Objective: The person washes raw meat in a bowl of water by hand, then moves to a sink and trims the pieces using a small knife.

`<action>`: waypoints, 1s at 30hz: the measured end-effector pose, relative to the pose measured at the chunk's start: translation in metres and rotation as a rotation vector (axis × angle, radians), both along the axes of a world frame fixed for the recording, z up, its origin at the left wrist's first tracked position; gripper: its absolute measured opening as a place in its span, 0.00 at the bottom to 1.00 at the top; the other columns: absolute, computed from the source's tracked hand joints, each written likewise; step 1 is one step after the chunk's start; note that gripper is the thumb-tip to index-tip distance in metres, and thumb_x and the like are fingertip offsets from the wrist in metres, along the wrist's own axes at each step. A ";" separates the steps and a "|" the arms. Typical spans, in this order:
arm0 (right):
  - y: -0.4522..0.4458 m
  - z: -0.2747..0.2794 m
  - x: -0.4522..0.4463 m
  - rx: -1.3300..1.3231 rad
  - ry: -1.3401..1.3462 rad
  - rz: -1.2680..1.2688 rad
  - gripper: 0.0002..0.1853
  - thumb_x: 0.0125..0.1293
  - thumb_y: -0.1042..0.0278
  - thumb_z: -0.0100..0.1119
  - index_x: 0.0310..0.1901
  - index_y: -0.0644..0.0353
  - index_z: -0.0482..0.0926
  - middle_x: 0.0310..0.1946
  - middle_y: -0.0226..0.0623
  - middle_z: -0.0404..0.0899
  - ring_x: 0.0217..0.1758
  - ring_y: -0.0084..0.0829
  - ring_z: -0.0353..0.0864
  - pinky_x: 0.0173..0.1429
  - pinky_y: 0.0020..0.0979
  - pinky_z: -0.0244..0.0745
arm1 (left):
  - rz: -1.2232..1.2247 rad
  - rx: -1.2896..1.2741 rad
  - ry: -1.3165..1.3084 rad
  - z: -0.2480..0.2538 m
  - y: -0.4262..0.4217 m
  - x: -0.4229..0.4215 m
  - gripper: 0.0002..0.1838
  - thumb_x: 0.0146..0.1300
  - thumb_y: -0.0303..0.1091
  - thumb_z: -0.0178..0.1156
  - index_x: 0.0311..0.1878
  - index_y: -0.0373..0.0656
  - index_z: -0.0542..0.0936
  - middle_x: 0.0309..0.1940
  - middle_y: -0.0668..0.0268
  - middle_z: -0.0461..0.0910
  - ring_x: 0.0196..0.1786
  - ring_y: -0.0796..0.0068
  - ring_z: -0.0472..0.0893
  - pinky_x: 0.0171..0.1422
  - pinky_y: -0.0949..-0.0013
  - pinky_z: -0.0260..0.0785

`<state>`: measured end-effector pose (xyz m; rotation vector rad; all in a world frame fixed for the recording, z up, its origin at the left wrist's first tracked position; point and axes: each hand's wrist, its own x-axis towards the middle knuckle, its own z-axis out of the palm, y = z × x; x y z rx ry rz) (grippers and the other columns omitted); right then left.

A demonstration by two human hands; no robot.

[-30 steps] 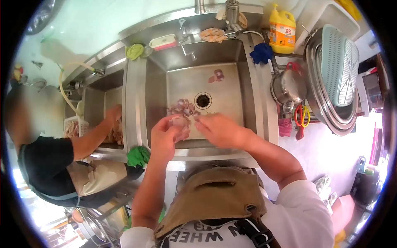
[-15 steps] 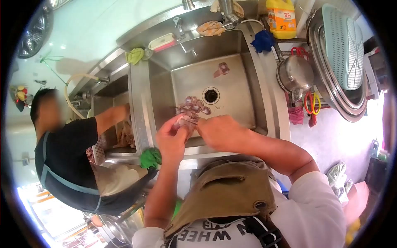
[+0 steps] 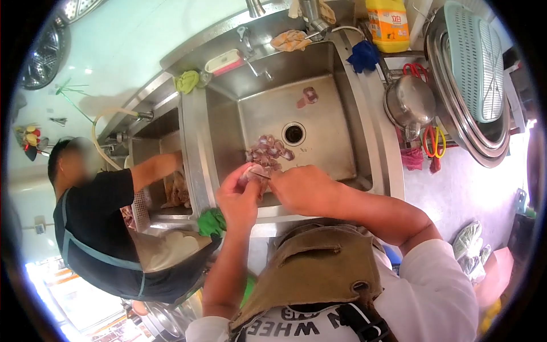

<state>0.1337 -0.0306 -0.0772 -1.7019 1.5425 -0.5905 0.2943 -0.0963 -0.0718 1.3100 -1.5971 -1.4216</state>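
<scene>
Over the near edge of the large steel sink (image 3: 273,117), my left hand (image 3: 239,199) is closed round a pale pinkish piece of meat (image 3: 250,174) that looks like a gizzard. My right hand (image 3: 302,189) is closed on a small knife (image 3: 261,175); its handle is hidden in the fist. The thin dark blade lies against the meat. Just beyond my hands, a pile of purple-red gizzards (image 3: 266,149) rests on the sink floor, left of the drain (image 3: 293,133). Farther back lie a few dark red pieces (image 3: 309,96).
At left, a co-worker (image 3: 97,222) reaches into a smaller sink (image 3: 162,142) holding pale meat. A green cloth (image 3: 212,222) lies on the near rim. At right are a blue cloth (image 3: 363,56), a yellow detergent bottle (image 3: 388,28), a steel pot (image 3: 411,102) and stacked trays (image 3: 453,97).
The view has shifted slightly. My left hand has turned the meat a little, and the knife blade shows more clearly against it. Both grips stay the same.
</scene>
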 end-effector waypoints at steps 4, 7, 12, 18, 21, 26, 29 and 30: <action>0.000 0.002 -0.003 -0.014 -0.049 -0.007 0.15 0.71 0.62 0.44 0.43 0.67 0.73 0.27 0.53 0.80 0.32 0.54 0.81 0.38 0.52 0.75 | 0.042 0.010 0.022 0.000 -0.003 -0.001 0.15 0.60 0.18 0.57 0.51 0.30 0.79 0.30 0.64 0.81 0.26 0.83 0.76 0.27 0.77 0.68; -0.002 -0.004 0.000 -0.044 -0.001 0.040 0.14 0.70 0.62 0.45 0.43 0.67 0.73 0.28 0.53 0.81 0.32 0.55 0.81 0.38 0.53 0.75 | 0.042 0.029 0.062 -0.002 -0.001 0.001 0.16 0.60 0.17 0.57 0.52 0.30 0.79 0.31 0.64 0.81 0.26 0.82 0.76 0.28 0.77 0.68; -0.005 0.003 0.002 -0.012 -0.033 0.001 0.14 0.69 0.62 0.46 0.42 0.67 0.74 0.29 0.53 0.81 0.32 0.54 0.81 0.38 0.52 0.75 | 0.001 0.074 0.013 0.000 -0.001 0.006 0.13 0.66 0.25 0.56 0.52 0.32 0.79 0.37 0.64 0.83 0.34 0.80 0.79 0.38 0.76 0.72; -0.003 -0.001 0.005 -0.084 0.047 0.022 0.12 0.66 0.66 0.47 0.40 0.67 0.74 0.26 0.52 0.81 0.31 0.53 0.82 0.37 0.51 0.76 | 0.087 0.100 -0.032 0.007 -0.002 -0.001 0.15 0.62 0.20 0.55 0.52 0.27 0.78 0.29 0.65 0.80 0.26 0.83 0.74 0.28 0.78 0.67; -0.005 -0.006 0.002 -0.122 0.071 -0.009 0.10 0.63 0.68 0.48 0.38 0.67 0.73 0.24 0.51 0.80 0.28 0.50 0.82 0.33 0.47 0.77 | 0.118 0.164 0.100 0.002 -0.003 -0.001 0.15 0.61 0.21 0.56 0.51 0.27 0.78 0.28 0.66 0.79 0.26 0.84 0.73 0.28 0.79 0.65; -0.002 -0.006 0.005 -0.172 0.173 0.010 0.07 0.60 0.72 0.51 0.36 0.67 0.71 0.22 0.47 0.80 0.24 0.42 0.83 0.26 0.39 0.76 | 0.129 0.257 0.070 -0.005 -0.009 0.004 0.16 0.59 0.23 0.57 0.50 0.26 0.79 0.27 0.67 0.78 0.24 0.85 0.70 0.26 0.79 0.60; -0.005 -0.006 -0.003 -0.201 0.215 0.030 0.07 0.58 0.73 0.52 0.36 0.66 0.71 0.21 0.45 0.80 0.23 0.39 0.83 0.24 0.37 0.75 | 0.063 0.316 0.126 0.001 -0.010 0.001 0.15 0.59 0.23 0.56 0.48 0.26 0.79 0.26 0.67 0.77 0.23 0.85 0.68 0.25 0.79 0.58; -0.005 -0.003 -0.004 -0.174 0.220 0.031 0.07 0.58 0.74 0.53 0.37 0.67 0.71 0.21 0.44 0.80 0.23 0.39 0.83 0.24 0.37 0.75 | 0.043 0.346 0.141 0.004 -0.010 0.000 0.15 0.59 0.23 0.55 0.47 0.26 0.79 0.26 0.67 0.77 0.22 0.85 0.67 0.25 0.79 0.58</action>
